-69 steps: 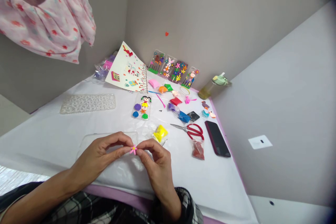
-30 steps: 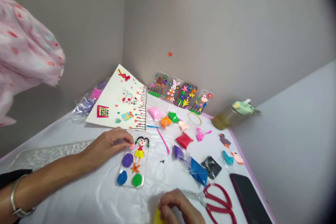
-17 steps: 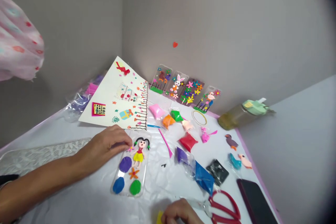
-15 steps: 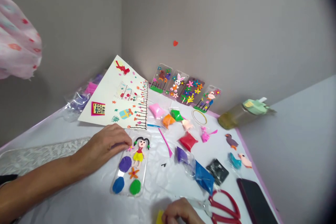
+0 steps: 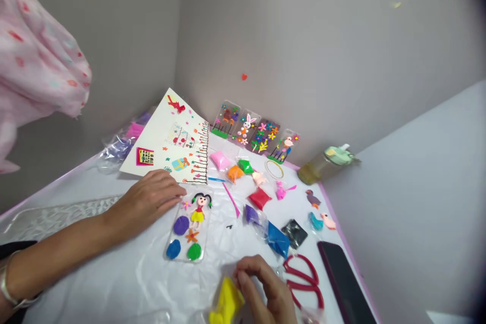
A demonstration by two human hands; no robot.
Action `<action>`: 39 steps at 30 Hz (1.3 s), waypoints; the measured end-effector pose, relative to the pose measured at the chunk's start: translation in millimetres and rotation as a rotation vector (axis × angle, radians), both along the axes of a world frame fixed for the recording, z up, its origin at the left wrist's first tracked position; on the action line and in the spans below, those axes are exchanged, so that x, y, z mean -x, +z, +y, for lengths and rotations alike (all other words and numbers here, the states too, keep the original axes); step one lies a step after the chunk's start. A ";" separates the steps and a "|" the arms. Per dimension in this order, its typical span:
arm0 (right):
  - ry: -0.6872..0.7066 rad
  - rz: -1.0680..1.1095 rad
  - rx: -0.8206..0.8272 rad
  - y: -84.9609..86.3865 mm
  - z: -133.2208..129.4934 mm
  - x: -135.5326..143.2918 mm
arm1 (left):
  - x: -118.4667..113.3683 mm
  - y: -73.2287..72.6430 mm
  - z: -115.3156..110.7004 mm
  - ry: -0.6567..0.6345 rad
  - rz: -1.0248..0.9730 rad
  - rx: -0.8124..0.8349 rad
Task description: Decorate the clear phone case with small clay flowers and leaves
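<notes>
Two grey walls (image 5: pixel 322 61) meet behind a counter (image 5: pixel 132 273) that is covered with a white, wrinkled sheet. On it, a little left of the middle, a clear phone case (image 5: pixel 185 244) lies flat. It carries a small pink flower (image 5: pixel 186 205) at its upper left, a clay doll (image 5: pixel 197 215) with a yellow skirt next to this flower, and, lower, an orange flower (image 5: pixel 192 236), a purple disc (image 5: pixel 181 225), a blue disc (image 5: pixel 173 249) and a green disc (image 5: pixel 194 251). The left hand (image 5: pixel 152 193) is at the upper left edge of the case, just beside the pink flower; its fingers lie together, but the thumb is hidden, so I cannot tell if they grip anything. The right hand (image 5: pixel 266 291) is beside a yellow packet (image 5: pixel 227 301); its thumb and index finger are bent, with the tips close together, and I cannot tell if something is pinched between them. To its right are red-handled scissors (image 5: pixel 304 287) and then a dark phone (image 5: pixel 345 281). Farther back lie a blue packet (image 5: pixel 278 239), a black packet (image 5: pixel 294 233), a red packet (image 5: pixel 260 198) and a decorated paper (image 5: pixel 159 134).
</notes>
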State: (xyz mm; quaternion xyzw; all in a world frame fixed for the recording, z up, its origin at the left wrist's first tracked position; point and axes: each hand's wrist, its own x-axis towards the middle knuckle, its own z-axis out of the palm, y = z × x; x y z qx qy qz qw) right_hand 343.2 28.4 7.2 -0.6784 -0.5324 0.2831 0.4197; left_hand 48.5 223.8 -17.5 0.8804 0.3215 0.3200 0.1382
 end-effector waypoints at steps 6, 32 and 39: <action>0.068 -0.270 -0.101 25.5 -11.7 -9.0 | 0.9 0.7 -4.2 0.035 -0.067 0.062; 0.269 -1.078 0.371 46.8 161.7 35.2 | -2.7 -19.7 -7.2 0.131 -0.169 0.144; 0.335 -0.953 0.346 33.9 153.1 28.4 | 3.3 -18.6 -9.9 0.115 -0.176 0.217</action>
